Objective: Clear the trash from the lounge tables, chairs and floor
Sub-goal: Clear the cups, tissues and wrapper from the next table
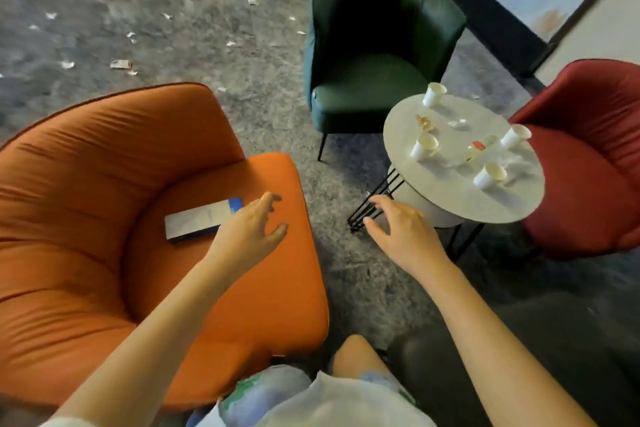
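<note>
Left hand (254, 229): loosely open, fingers extended, thumb apart, holding nothing. It hung over the seat of the orange chair (104, 218), just beside the right end of a flat blue-and-white box (202, 218) lying on that seat. Contact with the box could not be confirmed.

Right hand (405, 232): open, fingers spread, holding nothing. It was above the floor (339, 281) between the orange chair and the round desk (450, 198), near the desk's black wire legs.

On the desk to the right stood four paper cups (424, 146), upright and well apart, with a clear wrapper (479, 146) between them and a crumpled item toward the far side. A green chair (374, 45) stood on the far side of the desk and a red chair (588, 166) to its right. Many paper scraps (121, 63) were scattered over the far left floor.

Assessment: clearing appeared barely begun.

Risks noted:
- Whether the cups held liquid could not be told, so a hasty grab or stacking could spill onto the desk and floor.
- The box may be property, not trash; binning it unchecked would be an error.
- The scraps were small and pale, so some could be missed.
- No bag was in either hand, so carried items could be dropped.
</note>
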`<control>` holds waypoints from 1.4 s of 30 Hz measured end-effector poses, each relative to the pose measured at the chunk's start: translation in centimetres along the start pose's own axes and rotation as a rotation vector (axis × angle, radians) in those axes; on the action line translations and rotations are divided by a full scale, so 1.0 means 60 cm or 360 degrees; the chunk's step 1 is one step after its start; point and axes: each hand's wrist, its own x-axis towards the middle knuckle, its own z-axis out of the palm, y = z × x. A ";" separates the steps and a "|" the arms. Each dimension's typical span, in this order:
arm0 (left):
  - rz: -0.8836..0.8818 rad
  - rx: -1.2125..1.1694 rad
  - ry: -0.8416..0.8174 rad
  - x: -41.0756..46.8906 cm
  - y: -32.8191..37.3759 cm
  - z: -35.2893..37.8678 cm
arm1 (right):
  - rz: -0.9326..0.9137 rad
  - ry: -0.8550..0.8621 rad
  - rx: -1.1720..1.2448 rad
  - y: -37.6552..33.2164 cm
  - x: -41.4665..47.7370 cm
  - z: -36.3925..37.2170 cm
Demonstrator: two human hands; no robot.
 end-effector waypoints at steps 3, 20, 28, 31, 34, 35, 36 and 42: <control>-0.0248 -0.0003 0.0113 0.016 -0.033 -0.009 | -0.0210 -0.0137 0.0010 -0.014 0.099 0.026; -0.1764 -0.0101 0.0783 0.062 -0.172 0.100 | -0.1270 -0.0991 -0.0127 -0.104 0.521 0.317; -0.2185 -0.0357 0.0682 0.073 -0.347 0.267 | -0.1394 -0.1091 -0.0141 -0.149 0.567 0.562; -0.2179 -0.0427 0.0566 0.088 -0.413 0.339 | -0.1424 -0.1062 -0.0166 -0.167 0.586 0.647; -0.2138 -0.0332 0.0470 0.101 -0.459 0.403 | -0.1400 -0.1048 -0.0157 -0.182 0.598 0.721; -0.2132 -0.0272 0.0449 0.102 -0.468 0.421 | -0.1395 -0.1043 -0.0157 -0.185 0.599 0.742; -0.2125 -0.0221 0.0430 0.103 -0.475 0.438 | -0.1401 -0.1035 -0.0175 -0.187 0.598 0.760; -0.2034 0.0068 0.0579 0.100 -0.487 0.491 | -0.1422 -0.0841 -0.0166 -0.181 0.581 0.813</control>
